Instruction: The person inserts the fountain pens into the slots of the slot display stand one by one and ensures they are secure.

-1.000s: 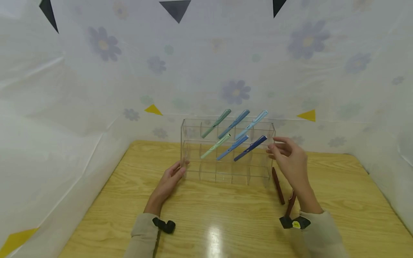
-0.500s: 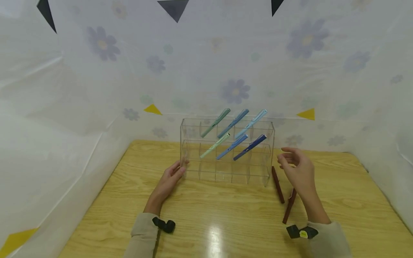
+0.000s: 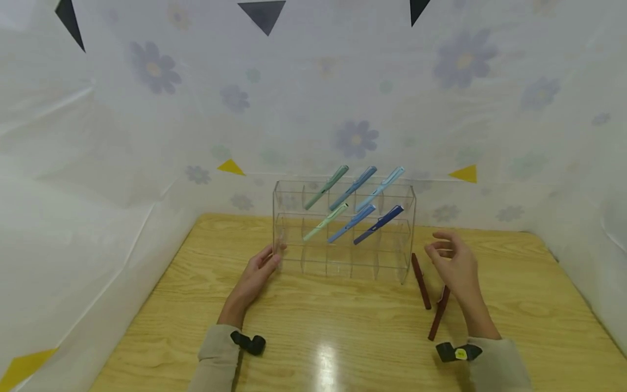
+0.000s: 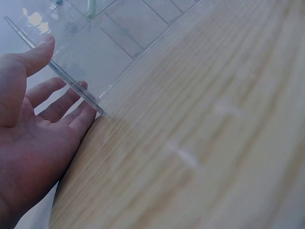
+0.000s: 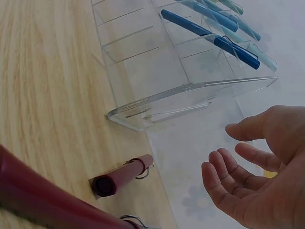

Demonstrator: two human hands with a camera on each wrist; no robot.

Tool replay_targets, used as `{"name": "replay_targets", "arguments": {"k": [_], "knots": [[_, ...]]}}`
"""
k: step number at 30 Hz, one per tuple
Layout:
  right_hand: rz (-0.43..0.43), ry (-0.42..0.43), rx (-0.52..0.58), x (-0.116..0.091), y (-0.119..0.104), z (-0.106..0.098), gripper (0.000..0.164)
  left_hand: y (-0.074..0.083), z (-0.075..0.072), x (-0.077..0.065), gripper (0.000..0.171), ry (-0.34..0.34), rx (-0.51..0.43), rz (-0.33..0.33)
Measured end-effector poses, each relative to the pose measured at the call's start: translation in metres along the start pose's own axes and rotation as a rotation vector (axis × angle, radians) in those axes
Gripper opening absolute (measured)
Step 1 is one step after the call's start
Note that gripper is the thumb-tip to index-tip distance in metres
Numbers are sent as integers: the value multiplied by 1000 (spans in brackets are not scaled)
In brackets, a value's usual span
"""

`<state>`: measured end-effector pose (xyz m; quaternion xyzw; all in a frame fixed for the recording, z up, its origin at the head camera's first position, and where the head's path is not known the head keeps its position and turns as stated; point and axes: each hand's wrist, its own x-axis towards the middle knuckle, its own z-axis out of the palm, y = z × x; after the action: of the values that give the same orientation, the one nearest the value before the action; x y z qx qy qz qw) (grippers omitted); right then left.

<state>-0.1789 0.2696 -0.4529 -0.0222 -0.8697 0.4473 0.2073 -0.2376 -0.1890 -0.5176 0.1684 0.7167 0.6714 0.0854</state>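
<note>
A clear acrylic pen rack (image 3: 339,267) stands on the table with several pens slanting across its upper and middle tiers. Among them are a dark blue pen (image 3: 379,225) and a light green pen (image 3: 325,222). My left hand (image 3: 252,280) holds the rack's left side edge; in the left wrist view the thumb lies at the panel's edge and the fingers behind it. Right of the rack my right hand (image 3: 456,267) hovers with loosely bent fingers and nothing between them. Below it lie two dark red pens, one nearer the rack (image 3: 421,281), the other red pen (image 3: 439,313) partly hidden by the hand.
The wooden table (image 3: 313,321) ends at a white flower-patterned curtain (image 3: 299,109) behind the rack. Similar white sheeting hangs on both sides. The rack's bottom tier shows no pens.
My right hand has drawn away from the rack's right side, moving right and down, uncovering more of the second red pen. The left hand has stayed at the rack.
</note>
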Motion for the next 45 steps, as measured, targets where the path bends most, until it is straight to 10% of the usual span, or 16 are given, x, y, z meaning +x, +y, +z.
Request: {"name": "replay_targets", "arguments": {"k": [26, 45], "knots": [[131, -270, -135, -5, 29, 25, 45, 1, 0, 0, 53, -13, 7, 16], [79, -264, -185, -7, 32, 27, 38, 0, -1, -2, 54, -9, 21, 10]]}}
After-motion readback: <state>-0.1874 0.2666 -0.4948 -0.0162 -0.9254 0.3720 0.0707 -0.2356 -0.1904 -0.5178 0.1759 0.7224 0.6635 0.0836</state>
